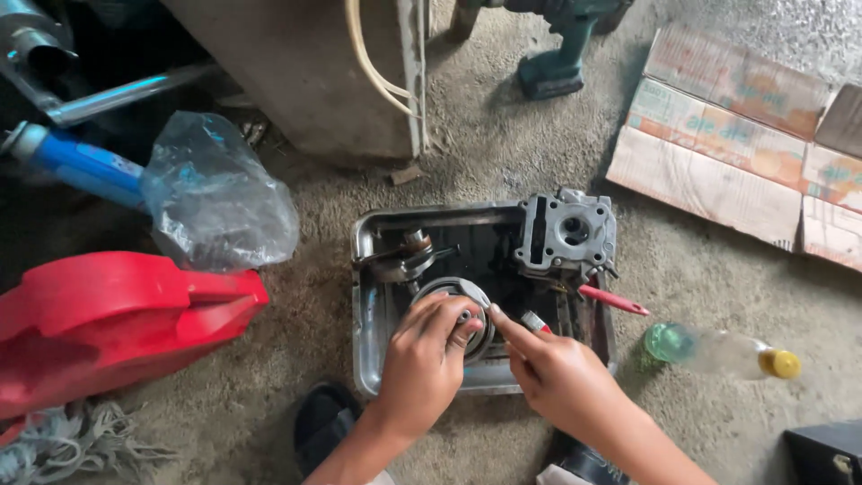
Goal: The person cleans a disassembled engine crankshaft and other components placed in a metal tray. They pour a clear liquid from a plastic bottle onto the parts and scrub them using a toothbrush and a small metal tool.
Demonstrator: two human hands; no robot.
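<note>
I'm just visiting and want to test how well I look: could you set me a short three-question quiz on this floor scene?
1. True or false: both hands are over the metal tray.
2. Which lies right of the tray? A) clear plastic bottle with a yellow cap B) red plastic cover C) crumpled plastic bag
3. What does the left hand grip?

Key: 1 true. 2 A. 3 A round metal ring-shaped part; the right hand points a finger at it.
</note>
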